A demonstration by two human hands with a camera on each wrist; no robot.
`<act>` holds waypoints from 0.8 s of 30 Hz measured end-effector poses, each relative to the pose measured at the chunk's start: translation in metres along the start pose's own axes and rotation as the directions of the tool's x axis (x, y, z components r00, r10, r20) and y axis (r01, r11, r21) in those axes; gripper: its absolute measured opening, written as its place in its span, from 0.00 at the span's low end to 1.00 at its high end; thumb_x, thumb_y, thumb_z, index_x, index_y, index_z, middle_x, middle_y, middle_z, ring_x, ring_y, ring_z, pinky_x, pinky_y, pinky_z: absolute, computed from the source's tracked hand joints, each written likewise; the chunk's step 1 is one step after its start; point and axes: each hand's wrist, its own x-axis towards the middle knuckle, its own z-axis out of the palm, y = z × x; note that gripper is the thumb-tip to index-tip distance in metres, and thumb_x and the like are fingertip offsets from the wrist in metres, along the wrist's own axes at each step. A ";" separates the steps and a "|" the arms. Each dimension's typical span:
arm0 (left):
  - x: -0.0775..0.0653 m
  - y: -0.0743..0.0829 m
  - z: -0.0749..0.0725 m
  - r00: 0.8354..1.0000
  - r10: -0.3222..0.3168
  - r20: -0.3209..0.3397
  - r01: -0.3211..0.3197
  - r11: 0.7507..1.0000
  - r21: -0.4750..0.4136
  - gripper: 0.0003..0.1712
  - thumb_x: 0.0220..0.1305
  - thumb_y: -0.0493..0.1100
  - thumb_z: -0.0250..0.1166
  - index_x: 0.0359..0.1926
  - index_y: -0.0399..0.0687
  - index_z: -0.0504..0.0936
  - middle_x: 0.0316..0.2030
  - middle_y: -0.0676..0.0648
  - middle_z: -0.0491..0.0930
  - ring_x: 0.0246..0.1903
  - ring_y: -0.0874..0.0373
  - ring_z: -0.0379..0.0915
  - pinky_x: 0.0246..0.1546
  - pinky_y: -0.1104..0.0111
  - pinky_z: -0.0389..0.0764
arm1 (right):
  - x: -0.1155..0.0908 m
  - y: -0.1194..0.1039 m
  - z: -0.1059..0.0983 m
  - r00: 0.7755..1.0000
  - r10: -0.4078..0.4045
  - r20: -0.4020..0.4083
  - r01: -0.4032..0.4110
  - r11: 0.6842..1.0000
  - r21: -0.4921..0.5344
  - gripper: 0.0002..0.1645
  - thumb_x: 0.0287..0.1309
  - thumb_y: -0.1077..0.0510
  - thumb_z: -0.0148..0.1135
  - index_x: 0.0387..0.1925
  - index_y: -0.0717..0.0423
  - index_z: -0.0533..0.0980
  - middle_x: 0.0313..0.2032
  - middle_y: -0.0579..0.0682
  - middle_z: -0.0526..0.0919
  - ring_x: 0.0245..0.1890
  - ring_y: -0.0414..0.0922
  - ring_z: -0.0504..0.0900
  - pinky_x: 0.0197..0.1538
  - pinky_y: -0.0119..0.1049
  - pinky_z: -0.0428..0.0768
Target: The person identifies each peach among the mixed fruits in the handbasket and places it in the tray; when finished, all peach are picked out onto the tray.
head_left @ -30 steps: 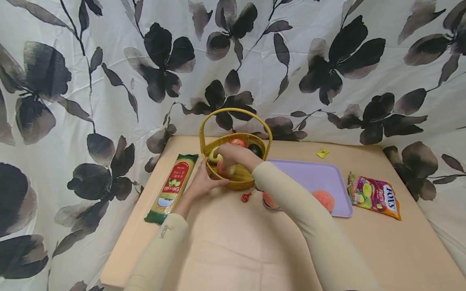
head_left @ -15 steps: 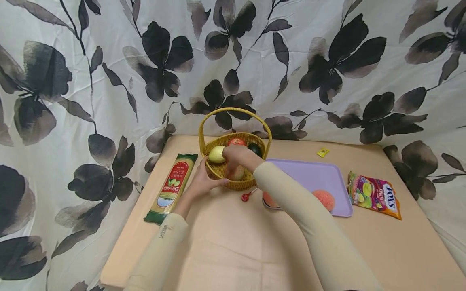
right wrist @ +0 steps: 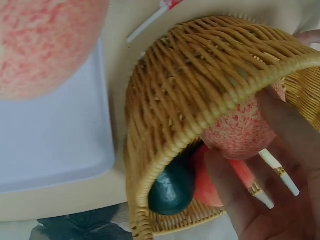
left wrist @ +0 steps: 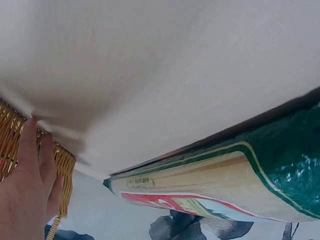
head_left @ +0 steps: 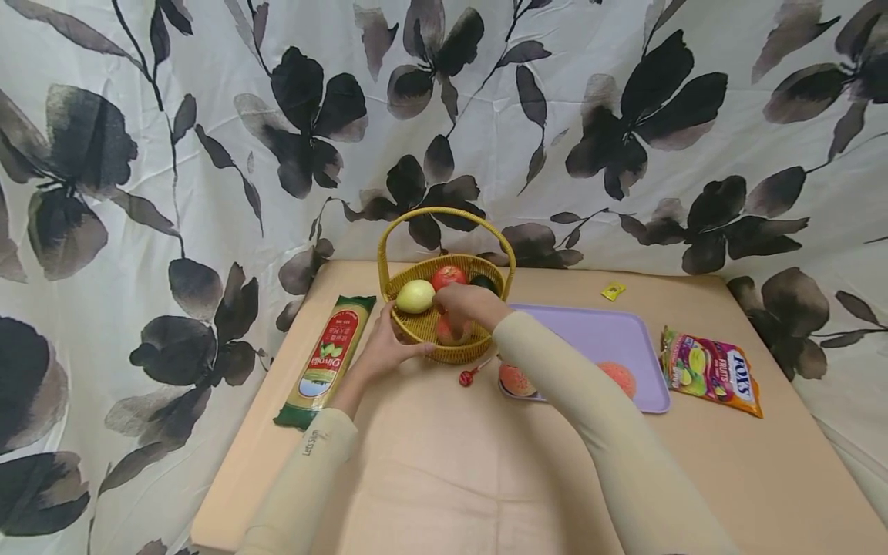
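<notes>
My right hand (head_left: 470, 305) reaches into a yellow wicker basket (head_left: 454, 354) and grips a pink speckled peach (right wrist: 240, 131) between thumb and fingers, low near the front wall. Beside it in the basket lie a pale yellow fruit (head_left: 415, 296) at the left, a red fruit (head_left: 448, 276) at the back and a dark green fruit (right wrist: 172, 187) at the right, partly behind my hand in the head view. My left hand (head_left: 387, 344) rests against the basket's left outer side, its fingers (left wrist: 30, 145) fairly straight along the weave and its thumb toward the front.
Left of the basket lies a long green-and-gold pasta packet (head_left: 329, 358). A red lollipop (head_left: 466, 378) lies in front. On the right, a lilac tray (head_left: 590, 327) bears two peaches, partly behind my sleeve. A sweets bag (head_left: 711, 371) and small yellow packet (head_left: 613, 290) lie beyond.
My right hand has moved rightward inside the basket with the peach, uncovering the pale yellow fruit and more of the red one. My left hand has stayed at the basket's side.
</notes>
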 end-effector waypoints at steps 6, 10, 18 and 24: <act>-0.001 0.001 0.000 1.000 -0.014 -0.006 0.014 1.000 0.025 0.76 0.52 0.62 0.81 0.83 0.49 0.36 0.82 0.37 0.46 0.81 0.42 0.45 0.79 0.46 0.56 | -0.002 0.007 0.003 0.999 -0.022 0.039 0.021 1.000 0.022 0.41 0.54 0.60 0.80 0.69 0.50 0.75 0.69 0.53 0.76 0.61 0.46 0.75 0.65 0.48 0.81; -0.002 0.001 0.000 1.000 -0.028 -0.002 0.028 0.999 0.026 0.76 0.52 0.62 0.81 0.83 0.49 0.36 0.82 0.37 0.45 0.82 0.41 0.44 0.79 0.46 0.56 | -0.002 0.013 0.007 0.999 -0.038 0.022 0.037 0.999 0.025 0.38 0.54 0.58 0.80 0.67 0.50 0.77 0.65 0.50 0.78 0.56 0.44 0.76 0.60 0.43 0.83; -0.003 0.002 0.000 1.000 -0.028 0.003 0.028 0.999 0.032 0.76 0.52 0.63 0.81 0.83 0.48 0.35 0.82 0.37 0.44 0.82 0.41 0.42 0.80 0.43 0.54 | -0.012 0.026 0.000 0.998 -0.066 -0.005 0.067 0.995 0.078 0.38 0.51 0.58 0.80 0.64 0.52 0.78 0.54 0.50 0.80 0.43 0.46 0.81 0.39 0.36 0.83; -0.002 0.001 -0.001 1.000 -0.029 0.003 0.029 0.999 0.027 0.76 0.52 0.65 0.80 0.83 0.49 0.36 0.82 0.37 0.44 0.82 0.42 0.42 0.80 0.44 0.54 | -0.024 0.034 -0.010 0.993 -0.108 -0.055 0.111 0.993 0.043 0.34 0.48 0.57 0.81 0.59 0.52 0.81 0.56 0.50 0.82 0.54 0.48 0.78 0.57 0.42 0.83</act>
